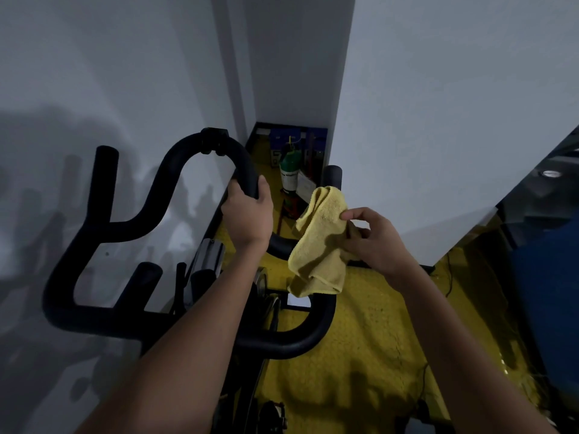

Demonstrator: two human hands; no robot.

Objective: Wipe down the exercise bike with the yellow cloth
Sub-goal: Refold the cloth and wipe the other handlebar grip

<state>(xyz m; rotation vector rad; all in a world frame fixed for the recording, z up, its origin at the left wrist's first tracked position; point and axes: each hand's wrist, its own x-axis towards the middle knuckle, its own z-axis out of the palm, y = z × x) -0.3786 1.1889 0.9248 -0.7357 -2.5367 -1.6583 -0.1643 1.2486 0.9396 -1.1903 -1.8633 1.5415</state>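
Our left hand clenches the handlebar; our right hand pinches the yellow cloth at 3 o'clock of it. Wiping is mid-step; next, press the cloth onto the right bar.

No text, brand, number or sign can be read anywhere. The green cylinder standing on the floor at about 12 o'clock from the handlebars carries a white label, and a white sheet leans just beside it at its 3 o'clock, but whatever is printed on either is too small and blurred to make out.
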